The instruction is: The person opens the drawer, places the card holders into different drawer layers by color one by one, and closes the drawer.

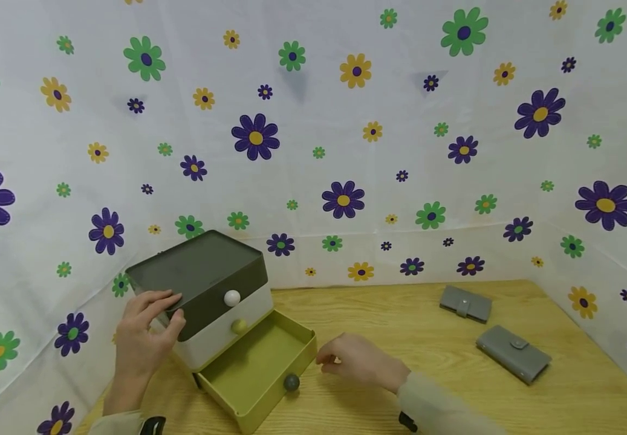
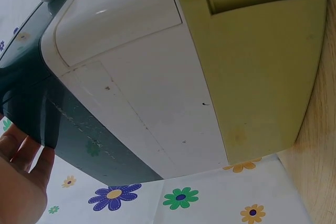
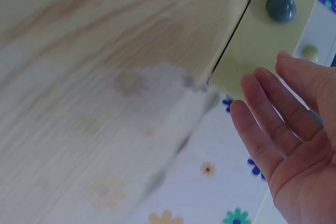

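Table [image 1: 378, 314]: wood-grained; its straight edges give you a reference for how squarely you work.
Drawer unit [image 1: 210, 308]: three tiers, dark, white and olive, near the table's left edge and askew to it; it is probably light, so expect it to slide or twist under an off-centre load.
Bottom drawer [image 1: 268, 394]: olive, standing out of the unit toward the table's near edge; any force seems best square to its front, as pressure at one corner could jam it.
Left hand [image 1: 147, 329]: fingers spread over the unit's top, thumb at the front corner; a sensible brace, so press evenly and let nothing tip.
Right hand [image 1: 362, 362]: fingers loosely bent, pinching nothing, just beside the drawer front; you cannot tell contact for sure.
Larger wallet [image 1: 511, 353]: grey, near the table's right edge, well apart from both your hands.
Smaller wallet [image 1: 465, 304]: grey, near the far right corner.
Dark knob [image 1: 291, 382]: mid-front on the drawer, likely your best centred purchase.
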A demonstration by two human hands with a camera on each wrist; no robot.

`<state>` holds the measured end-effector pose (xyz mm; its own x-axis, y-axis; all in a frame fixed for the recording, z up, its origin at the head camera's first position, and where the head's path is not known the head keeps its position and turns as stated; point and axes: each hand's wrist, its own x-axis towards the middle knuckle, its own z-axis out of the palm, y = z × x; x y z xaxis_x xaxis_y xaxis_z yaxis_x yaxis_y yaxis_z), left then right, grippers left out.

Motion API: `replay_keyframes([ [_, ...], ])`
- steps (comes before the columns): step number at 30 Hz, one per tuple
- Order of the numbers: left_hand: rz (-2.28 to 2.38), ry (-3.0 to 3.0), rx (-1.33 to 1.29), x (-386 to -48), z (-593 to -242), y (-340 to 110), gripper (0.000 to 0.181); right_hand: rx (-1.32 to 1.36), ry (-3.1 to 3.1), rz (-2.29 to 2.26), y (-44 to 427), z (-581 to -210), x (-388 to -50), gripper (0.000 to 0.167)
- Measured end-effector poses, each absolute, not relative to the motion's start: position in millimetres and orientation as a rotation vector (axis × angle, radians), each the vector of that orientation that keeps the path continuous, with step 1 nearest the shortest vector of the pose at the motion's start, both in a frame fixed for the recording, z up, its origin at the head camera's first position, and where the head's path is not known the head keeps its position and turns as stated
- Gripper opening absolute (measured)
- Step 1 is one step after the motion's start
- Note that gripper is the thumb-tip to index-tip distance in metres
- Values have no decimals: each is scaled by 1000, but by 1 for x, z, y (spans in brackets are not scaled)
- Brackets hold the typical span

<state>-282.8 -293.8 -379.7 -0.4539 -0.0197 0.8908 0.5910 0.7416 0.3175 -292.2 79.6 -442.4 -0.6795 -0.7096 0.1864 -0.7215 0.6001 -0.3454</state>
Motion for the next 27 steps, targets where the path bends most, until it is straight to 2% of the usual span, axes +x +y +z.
replay_keyframes([
  [17,-759,-1953,-415,-279,-380,-295,28,905,-2796,755,151,-437,-302,10],
  [27,-760,-1939,-423,-282,-381,-294,28,642,-2892,697,193,-439,-301,13],
])
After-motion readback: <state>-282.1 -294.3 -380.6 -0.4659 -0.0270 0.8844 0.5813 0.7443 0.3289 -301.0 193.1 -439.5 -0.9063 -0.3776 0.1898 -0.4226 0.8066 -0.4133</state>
